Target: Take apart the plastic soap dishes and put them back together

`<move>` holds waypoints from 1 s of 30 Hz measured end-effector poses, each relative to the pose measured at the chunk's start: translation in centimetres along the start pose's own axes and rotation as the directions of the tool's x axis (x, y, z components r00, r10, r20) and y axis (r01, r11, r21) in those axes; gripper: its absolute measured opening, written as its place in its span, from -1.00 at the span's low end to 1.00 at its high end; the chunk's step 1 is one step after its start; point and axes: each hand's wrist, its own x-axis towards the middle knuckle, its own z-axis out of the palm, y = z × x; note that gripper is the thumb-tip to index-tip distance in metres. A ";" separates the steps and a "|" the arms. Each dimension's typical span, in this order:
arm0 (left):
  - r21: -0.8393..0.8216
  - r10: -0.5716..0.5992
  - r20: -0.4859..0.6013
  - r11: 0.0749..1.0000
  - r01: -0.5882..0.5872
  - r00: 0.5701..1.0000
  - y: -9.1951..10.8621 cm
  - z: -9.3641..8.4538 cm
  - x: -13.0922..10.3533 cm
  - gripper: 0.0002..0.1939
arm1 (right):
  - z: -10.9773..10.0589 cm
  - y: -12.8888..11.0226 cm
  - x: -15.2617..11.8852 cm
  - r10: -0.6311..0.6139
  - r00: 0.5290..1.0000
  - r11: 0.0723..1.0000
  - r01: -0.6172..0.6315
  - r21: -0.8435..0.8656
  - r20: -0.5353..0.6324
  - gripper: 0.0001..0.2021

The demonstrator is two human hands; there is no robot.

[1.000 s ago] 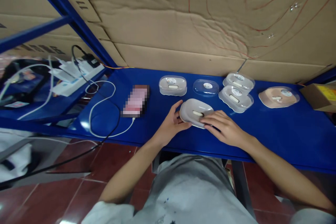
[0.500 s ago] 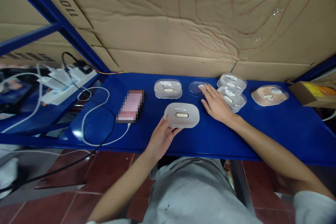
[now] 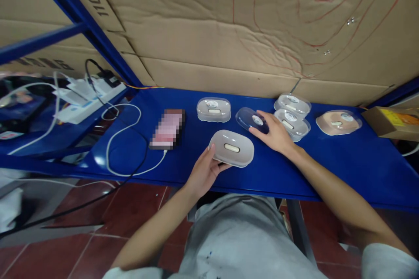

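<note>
My left hand [image 3: 204, 171] grips the left edge of a light grey oval dish [image 3: 231, 148] that has a cream bar in its middle. Just behind and to the right, my right hand [image 3: 274, 130] has its thumb and fingers closed around the right end of a clear lid [image 3: 248, 118] with a round white sticker. A grey dish under a clear lid [image 3: 214, 110] stands behind the held dish. Two more lidded grey dishes [image 3: 292, 103] [image 3: 292, 125] overlap beyond my right hand, and a peach lidded one [image 3: 338, 122] is farther right.
On the blue table [image 3: 190, 163] a phone [image 3: 168, 128] with a blurred screen lies left, joined to a white cable [image 3: 109, 157]. A power strip [image 3: 91, 101] is at the far left. A cardboard box [image 3: 389, 121] stands right; a cardboard wall [image 3: 203, 48] rises behind.
My right hand has gone from resting on the clear lid to gripping its right end, and the lid is now tilted. The dish in my left hand has turned slightly. The view has shifted a little.
</note>
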 end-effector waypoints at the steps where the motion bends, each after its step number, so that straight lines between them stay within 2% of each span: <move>1: -0.007 0.000 0.010 1.000 0.000 1.000 0.0 0.0 0.0 -0.52 | -0.2 -0.7 -0.4 -0.021 1.000 0.999 0.021 0.050 -0.015 -0.27; 5: -0.021 0.011 0.046 1.000 -0.010 0.999 -0.1 -0.1 0.1 -0.51 | 0.1 -4.2 -2.6 -0.198 0.974 0.970 0.177 0.166 0.114 -0.19; 9: -0.021 0.021 0.083 1.000 -0.019 0.996 -0.1 -0.3 0.0 -0.49 | 0.8 -6.2 -3.9 -0.246 0.954 0.962 0.217 0.169 0.174 -0.10; 15: -0.021 0.030 0.124 0.999 -0.028 0.992 -0.3 -0.3 -0.2 -0.39 | 0.9 -6.2 -4.0 -0.280 0.955 0.955 0.265 0.135 0.101 0.00; 21: 0.004 0.034 0.160 0.999 -0.035 0.987 -0.3 0.0 -0.4 -0.33 | 0.8 -6.4 -3.9 -0.299 0.951 0.946 0.285 0.153 0.079 -0.01; 30: 0.034 0.039 0.224 0.998 -0.048 0.974 -0.5 0.0 -0.5 -0.28 | 2.0 -5.6 -4.1 -0.323 0.946 0.935 0.320 0.155 -0.004 0.08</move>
